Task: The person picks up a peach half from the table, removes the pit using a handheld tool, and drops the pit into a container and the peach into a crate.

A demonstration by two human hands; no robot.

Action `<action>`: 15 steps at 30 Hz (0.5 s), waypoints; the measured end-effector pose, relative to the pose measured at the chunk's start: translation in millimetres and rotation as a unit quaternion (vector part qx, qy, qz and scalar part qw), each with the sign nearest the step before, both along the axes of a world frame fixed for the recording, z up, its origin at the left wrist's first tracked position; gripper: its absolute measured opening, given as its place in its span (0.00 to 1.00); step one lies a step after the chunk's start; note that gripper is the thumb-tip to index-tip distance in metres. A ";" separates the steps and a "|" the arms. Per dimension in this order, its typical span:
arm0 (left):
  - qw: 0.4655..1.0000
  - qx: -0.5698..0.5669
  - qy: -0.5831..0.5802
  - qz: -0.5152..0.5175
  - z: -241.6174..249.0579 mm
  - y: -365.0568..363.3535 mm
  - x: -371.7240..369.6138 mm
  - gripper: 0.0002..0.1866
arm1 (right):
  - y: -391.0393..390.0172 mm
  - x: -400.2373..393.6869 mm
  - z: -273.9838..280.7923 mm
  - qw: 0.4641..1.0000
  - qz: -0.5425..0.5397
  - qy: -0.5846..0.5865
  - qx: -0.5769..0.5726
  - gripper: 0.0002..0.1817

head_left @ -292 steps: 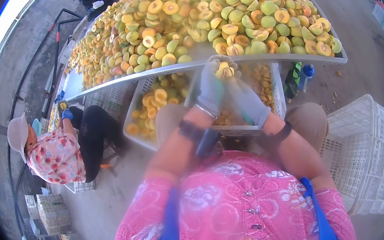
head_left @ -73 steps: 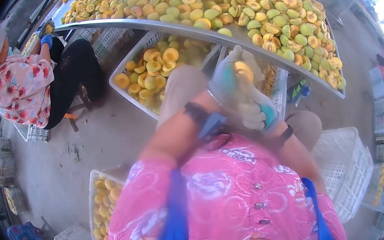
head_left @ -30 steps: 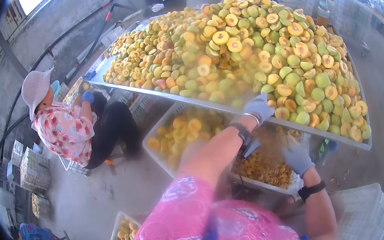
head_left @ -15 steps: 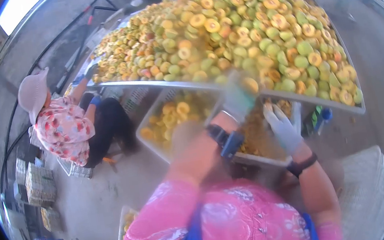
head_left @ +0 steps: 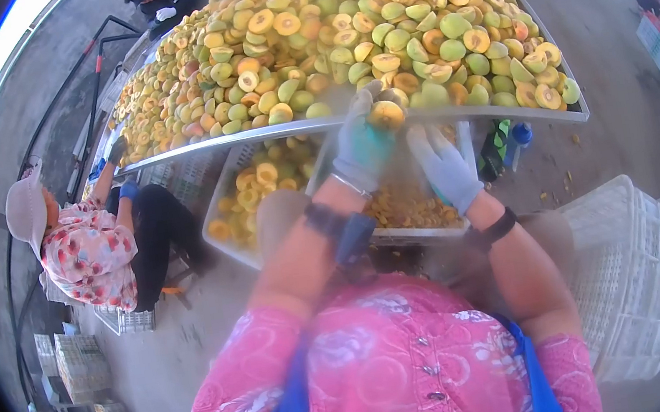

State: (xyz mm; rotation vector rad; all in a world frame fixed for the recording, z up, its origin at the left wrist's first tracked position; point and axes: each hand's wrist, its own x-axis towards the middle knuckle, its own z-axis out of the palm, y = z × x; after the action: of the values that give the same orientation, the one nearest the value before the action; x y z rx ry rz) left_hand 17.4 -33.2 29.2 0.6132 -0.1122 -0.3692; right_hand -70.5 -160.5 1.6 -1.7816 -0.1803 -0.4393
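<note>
My left hand (head_left: pixel 364 135), in a pale glove, holds a halved fruit (head_left: pixel 386 115) at the near edge of the metal tray (head_left: pixel 253 135). Halved yellow-green fruit (head_left: pixel 406 27) is heaped on that tray. To the right, my right hand (head_left: pixel 444 166), also gloved, is held over the lower bin (head_left: pixel 410 234) of small brown-yellow pieces; whether anything is in its fingers is too blurred to tell. A second bin (head_left: pixel 228 250) with yellow halves stands to the left, below the tray.
A seated person (head_left: pixel 91 248) in a light cap works at the tray's left end. Another person (head_left: pixel 170 1) in dark clothes is at the back left. Stacked white crates (head_left: pixel 631 273) stand at the right, more crates (head_left: pixel 83 367) at the left. A blue-topped item (head_left: pixel 519 137) hangs below the tray.
The view has shifted, so more of the tray's far side and the back person show. My left hand is now at the tray's edge with a halved fruit, and my right hand has opened out somewhat.
</note>
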 end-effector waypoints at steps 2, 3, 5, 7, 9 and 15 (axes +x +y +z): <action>1.000 0.017 -0.008 -0.009 -1.5 1.2 -4.6 0.18 | -2.9 6.2 -1.2 0.999 0.019 0.017 0.020 0.23; 0.998 0.007 -0.015 -0.059 -2.8 4.2 -7.0 0.19 | -5.7 10.8 -5.0 0.999 0.017 0.018 0.020 0.23; 0.994 -0.002 -0.022 -0.109 -5.3 4.3 -10.7 0.19 | -11.2 18.1 -14.7 0.988 -0.027 -0.127 -0.079 0.22; 0.967 0.160 -0.197 -0.018 -7.0 0.3 -13.6 0.19 | -6.2 6.6 19.7 1.000 -0.024 0.001 -0.015 0.21; 0.991 0.086 -0.096 -0.042 -5.7 0.1 -11.9 0.19 | -4.5 3.1 27.8 0.991 -0.020 0.127 0.047 0.20; 0.997 -0.001 0.011 -0.077 -6.3 4.3 -8.6 0.19 | -1.1 2.0 13.0 0.999 0.032 0.009 -0.029 0.21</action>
State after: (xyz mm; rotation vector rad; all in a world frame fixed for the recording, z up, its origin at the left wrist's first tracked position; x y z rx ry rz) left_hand 8.8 -28.9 22.9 0.6005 -0.1385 -0.5253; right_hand -68.5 -161.7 14.6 -1.8305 -0.2393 -0.3743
